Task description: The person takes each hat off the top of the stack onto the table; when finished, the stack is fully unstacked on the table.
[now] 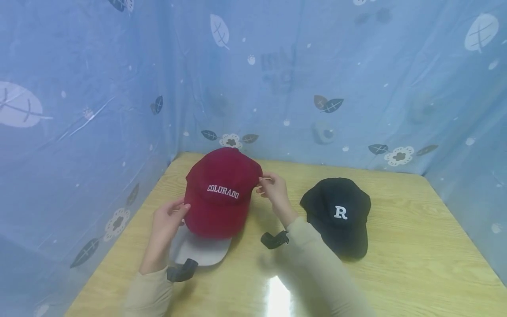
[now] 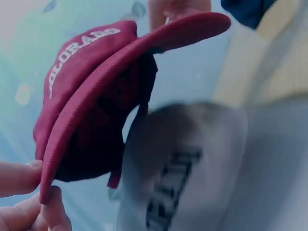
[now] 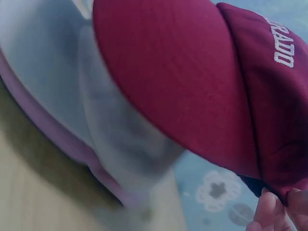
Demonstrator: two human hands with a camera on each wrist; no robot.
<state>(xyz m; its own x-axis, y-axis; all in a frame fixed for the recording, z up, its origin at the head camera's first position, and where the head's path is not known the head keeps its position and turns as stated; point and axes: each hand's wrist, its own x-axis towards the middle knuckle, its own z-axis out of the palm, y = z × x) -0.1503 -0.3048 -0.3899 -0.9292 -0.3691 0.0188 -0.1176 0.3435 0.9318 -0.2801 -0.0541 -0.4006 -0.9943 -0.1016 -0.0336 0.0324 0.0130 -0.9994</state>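
One black cap (image 1: 336, 215), head view only.

A black cap (image 1: 338, 215) rests on the wooden table (image 1: 416, 246).

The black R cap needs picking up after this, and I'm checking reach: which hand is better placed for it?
Probably the right hand. It pinches the red Colorado cap on the side nearest the black R cap, which lies just to its right. The left hand grips the brim's far side.
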